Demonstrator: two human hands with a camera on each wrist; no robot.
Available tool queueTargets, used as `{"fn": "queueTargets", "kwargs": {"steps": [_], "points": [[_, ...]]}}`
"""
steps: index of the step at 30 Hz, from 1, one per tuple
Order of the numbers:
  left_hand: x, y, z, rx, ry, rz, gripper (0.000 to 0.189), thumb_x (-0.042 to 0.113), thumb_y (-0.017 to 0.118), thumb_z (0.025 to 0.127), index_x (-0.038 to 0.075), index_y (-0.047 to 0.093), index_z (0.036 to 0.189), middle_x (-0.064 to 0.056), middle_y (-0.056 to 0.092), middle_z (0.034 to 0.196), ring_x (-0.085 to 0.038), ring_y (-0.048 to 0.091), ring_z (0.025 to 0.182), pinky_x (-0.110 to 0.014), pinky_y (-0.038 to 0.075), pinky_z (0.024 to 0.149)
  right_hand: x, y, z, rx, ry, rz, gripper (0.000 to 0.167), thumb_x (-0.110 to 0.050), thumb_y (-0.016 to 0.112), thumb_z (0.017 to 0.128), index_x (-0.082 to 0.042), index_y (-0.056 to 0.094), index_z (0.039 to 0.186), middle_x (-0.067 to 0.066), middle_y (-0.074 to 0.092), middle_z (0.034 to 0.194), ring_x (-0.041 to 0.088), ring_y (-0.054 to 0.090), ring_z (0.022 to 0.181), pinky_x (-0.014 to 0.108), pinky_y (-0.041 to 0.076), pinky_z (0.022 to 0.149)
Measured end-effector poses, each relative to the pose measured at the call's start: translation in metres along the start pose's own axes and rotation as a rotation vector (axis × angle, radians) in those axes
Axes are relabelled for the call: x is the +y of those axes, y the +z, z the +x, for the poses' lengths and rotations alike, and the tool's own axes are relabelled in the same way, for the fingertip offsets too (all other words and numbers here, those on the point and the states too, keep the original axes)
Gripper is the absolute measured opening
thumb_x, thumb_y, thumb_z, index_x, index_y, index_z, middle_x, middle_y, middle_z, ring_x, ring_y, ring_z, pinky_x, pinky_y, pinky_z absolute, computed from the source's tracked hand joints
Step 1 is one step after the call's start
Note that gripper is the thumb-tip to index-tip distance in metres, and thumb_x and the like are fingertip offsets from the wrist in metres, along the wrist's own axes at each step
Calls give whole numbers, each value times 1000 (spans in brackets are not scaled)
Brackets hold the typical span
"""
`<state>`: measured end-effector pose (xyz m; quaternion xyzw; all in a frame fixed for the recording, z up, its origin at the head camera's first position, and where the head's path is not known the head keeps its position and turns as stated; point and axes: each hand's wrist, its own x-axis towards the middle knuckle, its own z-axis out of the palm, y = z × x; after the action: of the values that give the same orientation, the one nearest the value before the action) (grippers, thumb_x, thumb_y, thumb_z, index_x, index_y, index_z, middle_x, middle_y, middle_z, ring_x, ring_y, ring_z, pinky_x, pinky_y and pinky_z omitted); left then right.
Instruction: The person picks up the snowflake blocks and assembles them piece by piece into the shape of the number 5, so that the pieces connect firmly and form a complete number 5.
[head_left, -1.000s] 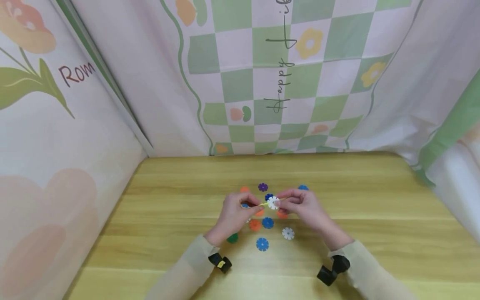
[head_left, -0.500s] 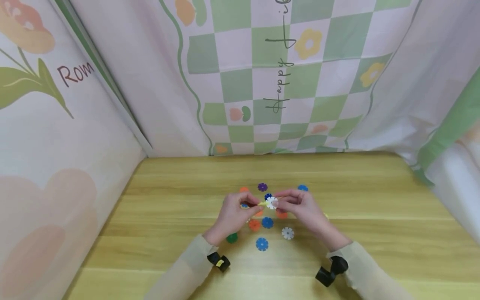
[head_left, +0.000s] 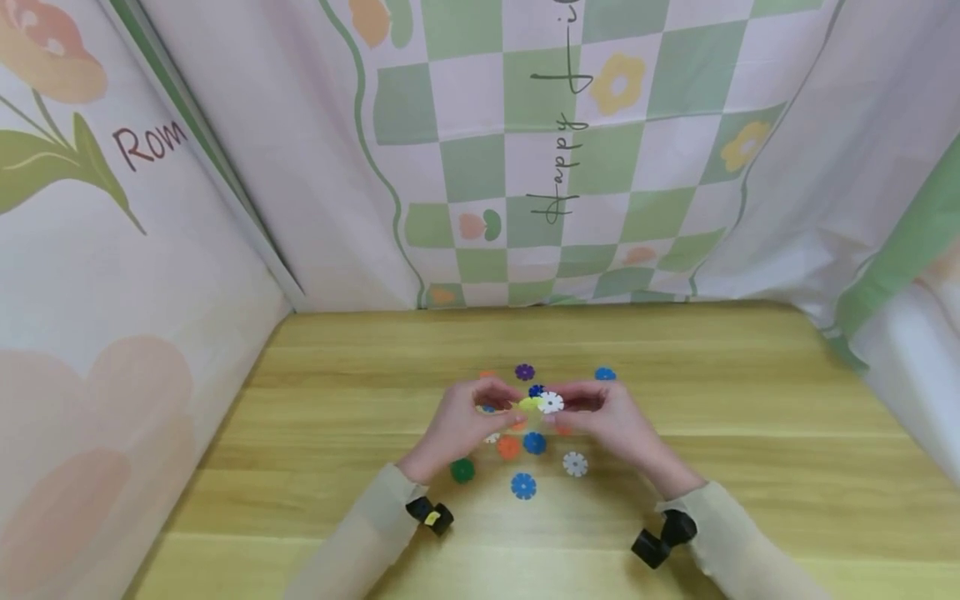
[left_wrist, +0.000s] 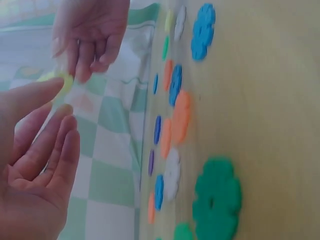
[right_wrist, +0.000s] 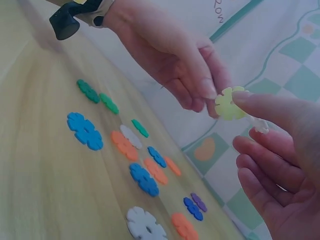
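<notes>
Above the table, my left hand [head_left: 463, 423] pinches a yellow snowflake disc [head_left: 529, 403] by its left side. A white snowflake disc [head_left: 551, 402] meets its right side, and my right hand [head_left: 613, 423] pinches the pair there. In the right wrist view the yellow disc [right_wrist: 227, 107] faces the camera, the right thumb overlapping its edge. Only a small bit of the white disc [right_wrist: 260, 125] shows behind that thumb. The left wrist view has the left thumb [left_wrist: 42, 92] across the yellow disc, with the other fingers spread below.
Loose snowflake discs lie under and around the hands: a green disc [head_left: 462, 471], blue discs [head_left: 523, 486], an orange disc [head_left: 507, 447], a white one [head_left: 575, 464] and a purple one [head_left: 524, 372]. Fabric walls stand behind the wooden table [head_left: 337, 375] and to its left.
The yellow disc has turned from edge-on to show more of its face. The right thumb has slid down off the white disc, whose face is now more exposed. The loose discs have stayed put.
</notes>
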<state>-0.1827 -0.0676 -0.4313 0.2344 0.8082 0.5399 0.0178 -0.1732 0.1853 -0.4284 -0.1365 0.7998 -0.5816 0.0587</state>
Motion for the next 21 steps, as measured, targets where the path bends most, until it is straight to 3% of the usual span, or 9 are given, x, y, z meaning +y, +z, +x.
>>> {"fn": "queueTargets", "kwargs": {"steps": [6, 11, 15, 21], "points": [[-13, -33, -3, 21, -81, -2, 37, 19, 81, 90, 7, 70, 123, -12, 70, 121, -31, 65, 111, -48, 52, 97, 2, -11, -4, 36, 9, -25, 42, -20, 86, 84, -3, 72, 119, 10, 72, 108, 26, 68, 97, 32, 59, 81], [-23, -58, -12, -6, -133, 79, 38, 16, 81, 89, 4, 70, 123, -12, 70, 120, -32, 64, 111, -46, 51, 97, 2, -16, -6, 47, 3, -16, 40, -18, 85, 85, 0, 71, 119, 12, 72, 108, 26, 69, 96, 31, 58, 81], [-31, -68, -23, -65, -150, 125, 37, 17, 82, 88, 2, 71, 120, -9, 71, 115, -25, 66, 103, -40, 55, 91, 2, -17, -7, 55, 18, -25, 42, -21, 85, 85, -2, 71, 120, 11, 72, 109, 25, 69, 96, 31, 59, 81], [-40, -69, -36, -167, -167, 177, 33, 15, 82, 88, 4, 72, 117, -3, 71, 107, -16, 64, 94, -33, 55, 85, 5, -17, -7, 60, 24, -28, 42, -22, 85, 85, -2, 71, 120, 11, 72, 109, 25, 70, 97, 31, 59, 82]]}}
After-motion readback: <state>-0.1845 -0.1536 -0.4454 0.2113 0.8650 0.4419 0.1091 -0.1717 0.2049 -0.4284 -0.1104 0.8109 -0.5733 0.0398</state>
